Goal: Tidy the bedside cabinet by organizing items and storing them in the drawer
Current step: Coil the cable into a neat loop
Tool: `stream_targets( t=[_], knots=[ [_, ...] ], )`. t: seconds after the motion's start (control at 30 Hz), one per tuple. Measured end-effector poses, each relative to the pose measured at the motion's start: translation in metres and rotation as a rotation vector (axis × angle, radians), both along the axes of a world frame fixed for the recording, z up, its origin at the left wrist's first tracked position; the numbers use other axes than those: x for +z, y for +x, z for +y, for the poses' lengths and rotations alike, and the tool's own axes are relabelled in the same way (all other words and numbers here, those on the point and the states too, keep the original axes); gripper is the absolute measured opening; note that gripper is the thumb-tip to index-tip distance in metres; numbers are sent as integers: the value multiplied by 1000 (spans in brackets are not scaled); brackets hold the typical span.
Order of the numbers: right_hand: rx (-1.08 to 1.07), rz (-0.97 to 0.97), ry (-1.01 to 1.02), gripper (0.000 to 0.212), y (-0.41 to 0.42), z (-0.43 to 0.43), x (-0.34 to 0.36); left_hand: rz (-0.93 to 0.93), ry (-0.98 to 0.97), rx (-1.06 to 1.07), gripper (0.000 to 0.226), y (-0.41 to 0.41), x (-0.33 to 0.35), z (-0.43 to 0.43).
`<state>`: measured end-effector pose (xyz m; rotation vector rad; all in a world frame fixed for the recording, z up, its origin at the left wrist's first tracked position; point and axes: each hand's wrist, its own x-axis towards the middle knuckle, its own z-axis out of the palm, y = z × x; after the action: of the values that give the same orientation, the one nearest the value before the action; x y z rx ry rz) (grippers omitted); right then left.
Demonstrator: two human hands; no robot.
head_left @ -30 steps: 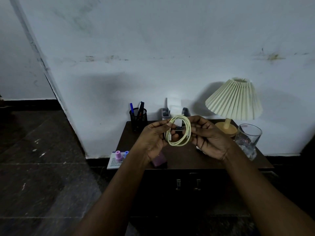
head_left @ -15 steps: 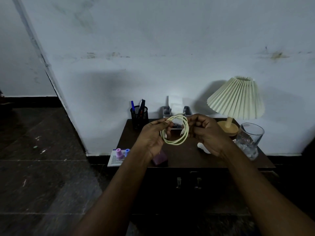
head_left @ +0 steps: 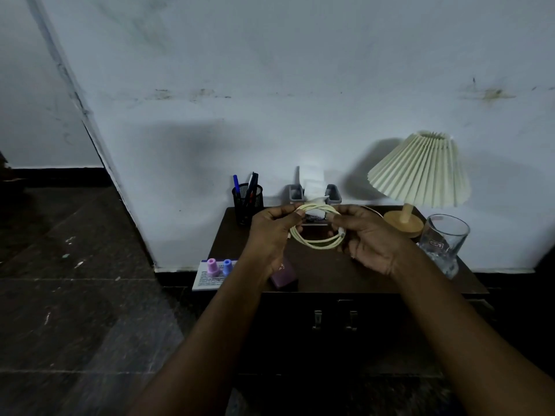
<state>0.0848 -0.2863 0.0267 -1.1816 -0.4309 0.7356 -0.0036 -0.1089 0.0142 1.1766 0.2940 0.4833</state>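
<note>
A pale yellow cable is wound into a loop and held in the air above the dark bedside cabinet. My left hand pinches the loop's left side at the top. My right hand grips its right side, fingers curled round the strands. Below the cabinet top, the front shows two small metal handles, and the drawer looks closed.
On the cabinet stand a black mesh pen cup, a grey tissue holder, a pleated lamp and a glass. A purple box and a white card with two small bottles lie at front left.
Both hands shifted the cable loop slightly; it has flattened and tilted, and my right hand has closed further round its right side.
</note>
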Motion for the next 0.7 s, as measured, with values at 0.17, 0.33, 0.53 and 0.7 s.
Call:
stream_targets(
  t=[0.17,0.33,0.53,0.7],
  knots=[
    [-243,-627,-403,21,16,-22,0,64,124,-176,21,-2,-1,8],
    [-81,-875,-762,9,19,-27,-11,143,474,-34,24,4,-14,1],
    [-87,-845,-965,8,9,-8,-40,304,1190,18,12,27,-32,-3],
    [-46,-973,-1200,9,11,3,-53,498,1513,-160,12,38,-50,-11]
  ],
)
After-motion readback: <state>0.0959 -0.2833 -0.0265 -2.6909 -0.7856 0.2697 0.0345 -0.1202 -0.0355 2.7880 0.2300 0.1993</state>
